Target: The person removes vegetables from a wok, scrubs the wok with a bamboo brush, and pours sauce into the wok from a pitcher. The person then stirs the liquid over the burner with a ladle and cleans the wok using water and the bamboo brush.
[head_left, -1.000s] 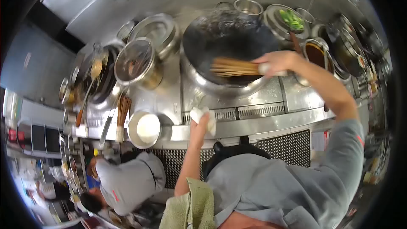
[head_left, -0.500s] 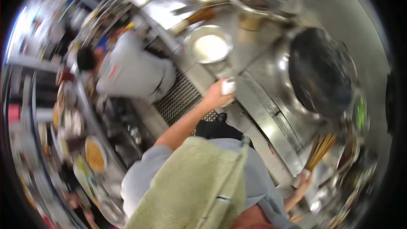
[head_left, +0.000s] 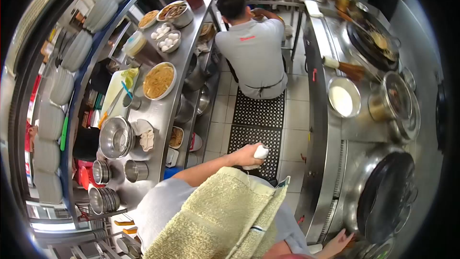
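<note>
My left hand [head_left: 247, 156], in front of my chest, is closed around a folded white cloth [head_left: 261, 152], which pokes out past the fingers. At the bottom right, my right hand [head_left: 338, 244] reaches to the stove's near end with fingers apart. I make out nothing held in it, though its lower side is partly cut off. Above that hand sits a large black wok [head_left: 388, 196] in a steel surround. A yellow-green towel [head_left: 215, 216] hangs down over my front.
A person in a grey shirt [head_left: 256, 48] is low on the aisle ahead, back turned, by the perforated black mat [head_left: 258, 115]. The left counter holds a noodle bowl [head_left: 159, 80], eggs [head_left: 168, 41] and steel bowls [head_left: 115, 136]. On the stove stand a white-filled pan [head_left: 344, 97] and a brush [head_left: 352, 70].
My view has turned right-to-left, bringing the aisle and left counter into sight. My right hand, beside a bamboo brush earlier, now shows spread fingers. The cloth stays in my left hand.
</note>
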### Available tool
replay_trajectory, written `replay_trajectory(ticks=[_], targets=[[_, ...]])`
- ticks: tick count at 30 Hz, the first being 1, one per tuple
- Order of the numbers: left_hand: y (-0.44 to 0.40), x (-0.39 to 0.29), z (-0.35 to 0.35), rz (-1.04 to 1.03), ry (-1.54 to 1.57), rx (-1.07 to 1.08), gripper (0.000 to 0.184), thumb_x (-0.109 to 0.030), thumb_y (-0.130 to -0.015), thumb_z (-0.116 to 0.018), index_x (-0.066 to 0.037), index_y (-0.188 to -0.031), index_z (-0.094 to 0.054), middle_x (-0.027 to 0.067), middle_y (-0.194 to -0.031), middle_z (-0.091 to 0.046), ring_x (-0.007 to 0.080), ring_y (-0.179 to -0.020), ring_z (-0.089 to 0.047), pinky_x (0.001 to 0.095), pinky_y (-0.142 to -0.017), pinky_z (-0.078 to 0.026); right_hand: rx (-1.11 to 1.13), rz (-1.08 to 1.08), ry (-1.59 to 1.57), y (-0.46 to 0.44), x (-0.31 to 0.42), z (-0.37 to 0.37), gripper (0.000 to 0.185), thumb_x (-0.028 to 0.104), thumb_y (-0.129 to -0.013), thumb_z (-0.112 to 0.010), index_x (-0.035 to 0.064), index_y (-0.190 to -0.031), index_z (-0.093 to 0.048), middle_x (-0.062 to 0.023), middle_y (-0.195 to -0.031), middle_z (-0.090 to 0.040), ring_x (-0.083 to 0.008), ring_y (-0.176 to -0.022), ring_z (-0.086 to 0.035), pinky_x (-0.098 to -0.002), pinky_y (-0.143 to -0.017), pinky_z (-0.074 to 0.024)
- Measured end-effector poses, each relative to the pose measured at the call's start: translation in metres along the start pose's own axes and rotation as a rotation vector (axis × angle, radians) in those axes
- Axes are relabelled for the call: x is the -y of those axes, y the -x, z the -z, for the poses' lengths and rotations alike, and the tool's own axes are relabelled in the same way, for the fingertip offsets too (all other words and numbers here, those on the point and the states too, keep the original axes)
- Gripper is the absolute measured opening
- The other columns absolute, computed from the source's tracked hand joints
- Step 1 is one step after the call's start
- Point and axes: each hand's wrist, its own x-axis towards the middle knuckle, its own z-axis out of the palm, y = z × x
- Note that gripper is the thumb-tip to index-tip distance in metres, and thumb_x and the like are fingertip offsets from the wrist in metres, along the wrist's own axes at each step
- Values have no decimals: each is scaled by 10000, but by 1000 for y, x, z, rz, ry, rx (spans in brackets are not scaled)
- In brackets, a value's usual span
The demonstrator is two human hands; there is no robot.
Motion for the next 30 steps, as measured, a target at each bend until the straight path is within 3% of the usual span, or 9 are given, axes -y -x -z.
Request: replay_trajectory(ticks=[1, 3, 4, 9, 11, 12, 16, 25, 30], targets=[[10, 8, 12, 20, 39, -52, 527, -261, -753, -698, -64, -1194, -487, 177, -1012, -636, 329, -974, -621, 385, -845, -487, 181, 195, -93, -24, 17, -22, 531, 178, -904, -592, 20, -1377, -407, -24, -762, -516, -113, -653, -468, -263, -606, -416], [24, 27, 35, 19, 33, -183, 559, -256, -751, -699, -61, -1226, -477, 179, -1022, -635, 330, -980, -619, 386, -849, -485, 584, 88, -188, -16, 147, -70, 571, 142, -882, -591, 28, -1397, -374, -96, -1021, -625, -172, -877, -600, -284, -794, -469], [28, 42, 47, -42, 68, -241, 584, -260, -747, -706, -57, -1240, -468, 179, -1029, -633, 327, -981, -619, 384, -854, -482, 620, 245, -352, 1, 188, -114, 513, 65, -885, -584, 21, -1368, -419, -12, -854, -579, -73, -755, -514, -222, -699, -442], [75, 87, 120, 9, 245, -508, 583, -272, -749, -720, -53, -1234, -481, 163, -1022, -639, 297, -948, -631, 374, -854, -483, 1106, 853, -266, 121, 392, -255, 545, 108, -823, -665, 27, -1324, -467, -126, -938, -621, -161, -802, -602, -291, -700, -490], [95, 108, 149, 78, 443, -676, 612, -291, -748, -732, -58, -1254, -477, 156, -1044, -643, 265, -958, -633, 363, -855, -485, 1333, 939, -298, 171, 455, -286, 557, 125, -808, -682, 34, -1316, -473, -152, -914, -612, -213, -783, -612, -324, -691, -498], [106, 122, 161, 13, 462, -706, 602, -171, -787, -715, -25, -1299, -433, 99, -1081, -625, 149, -989, -587, 303, -872, -470, 1348, 1098, -277, 192, 483, -303, 548, 131, -802, -687, 36, -1302, -484, -149, -899, -608, -228, -774, -611, -333, -686, -497], [161, 126, 205, 4, 753, -954, 593, -144, -774, -712, -13, -1288, -447, 92, -1126, -600, 164, -1026, -573, 310, -886, -461, 1433, 1441, -203, 255, 569, -365, 511, 139, -795, -691, 35, -1261, -511, -151, -884, -603, -259, -757, -611, -344, -682, -497], [197, 144, 224, 296, 1112, -1634, 502, -77, -788, -685, 9, -1235, -474, 117, -1107, -591, 191, -989, -584, 320, -842, -485, 1714, 1384, -227, 322, 754, -505, 454, 118, -808, -676, 7, -1228, -543, -81, -766, -642, -128, -649, -580, -285, -606, -486], [161, 147, 227, 529, 1061, -1988, 442, -46, -816, -647, 34, -1218, -482, 116, -1105, -599, 194, -978, -592, 316, -830, -490, 1707, 1585, -189, 366, 850, -576, 427, 71, -852, -624, 16, -1263, -522, -15, -802, -609, -77, -701, -553, -235, -620, -463]])
